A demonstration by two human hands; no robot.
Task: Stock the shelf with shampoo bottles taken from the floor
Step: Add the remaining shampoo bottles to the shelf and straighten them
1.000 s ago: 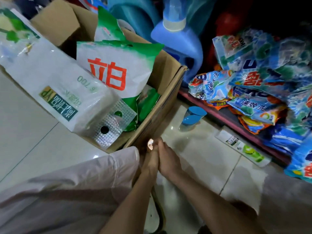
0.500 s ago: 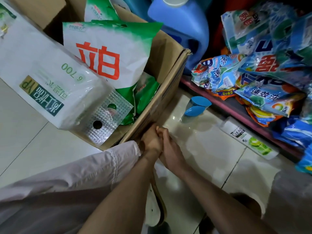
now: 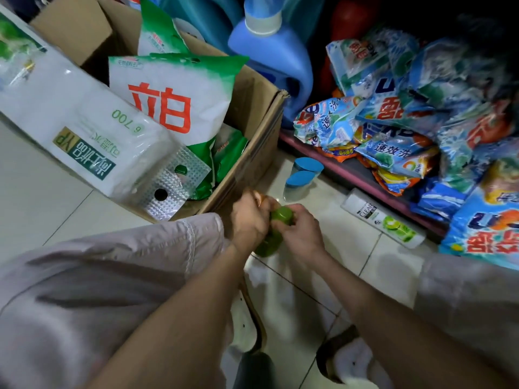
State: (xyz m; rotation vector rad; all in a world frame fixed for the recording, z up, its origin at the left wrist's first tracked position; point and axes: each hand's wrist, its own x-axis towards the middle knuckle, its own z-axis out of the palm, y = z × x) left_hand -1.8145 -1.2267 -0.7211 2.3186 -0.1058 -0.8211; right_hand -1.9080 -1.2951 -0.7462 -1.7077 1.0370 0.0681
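Observation:
A green bottle (image 3: 273, 228) is held low over the tiled floor between my knees. My left hand (image 3: 248, 217) grips its side and my right hand (image 3: 299, 230) curls round its top end, so most of it is hidden. A white shampoo bottle (image 3: 382, 219) with a green end lies flat on the floor to the right, by the edge of the low shelf (image 3: 362, 178). Neither hand touches that white bottle.
An open cardboard box (image 3: 252, 113) of green-and-white bags stands left of my hands. A blue detergent jug (image 3: 278, 68) is behind it. Detergent bags (image 3: 407, 113) pile on the low shelf at right. Two blue-topped clear cups (image 3: 302, 176) lie on the floor.
My hands were pressed together low beside the box with no bottle showing. Now they have risen slightly and hold a green bottle between them.

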